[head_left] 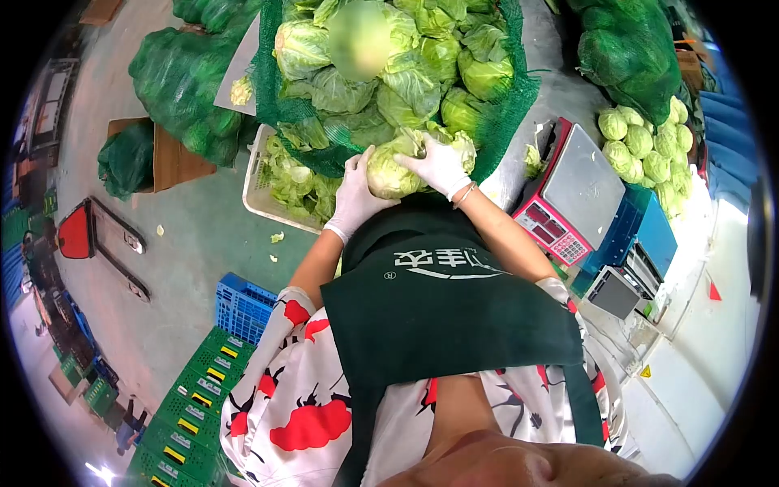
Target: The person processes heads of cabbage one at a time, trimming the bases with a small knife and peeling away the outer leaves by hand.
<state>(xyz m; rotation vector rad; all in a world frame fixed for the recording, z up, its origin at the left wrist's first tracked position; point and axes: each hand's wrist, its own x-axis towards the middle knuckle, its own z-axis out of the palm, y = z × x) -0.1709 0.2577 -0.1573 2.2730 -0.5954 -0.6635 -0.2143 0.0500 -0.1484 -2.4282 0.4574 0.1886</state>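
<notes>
A pale green cabbage (pixel 391 169) sits between my two white-gloved hands, close in front of the dark green apron. My left hand (pixel 357 197) cups its left side, and my right hand (pixel 439 165) grips it from the right with the thumb and fingers over its top. Just beyond it lies an opened green mesh sack (pixel 507 122) full of leafy cabbages (pixel 408 97). Another peeled-looking cabbage edge (pixel 462 148) shows beside my right hand. Left of my hands, a white plastic crate (pixel 256 183) holds loose cabbage leaves (pixel 296 185).
A red digital scale (pixel 586 183) stands on the right, with a pile of trimmed cabbages (pixel 649 146) behind it. Full green mesh sacks (pixel 182 81) and a cardboard box (pixel 180 158) are on the left. Green crates (pixel 187 414) and a blue crate (pixel 243 307) stand lower left.
</notes>
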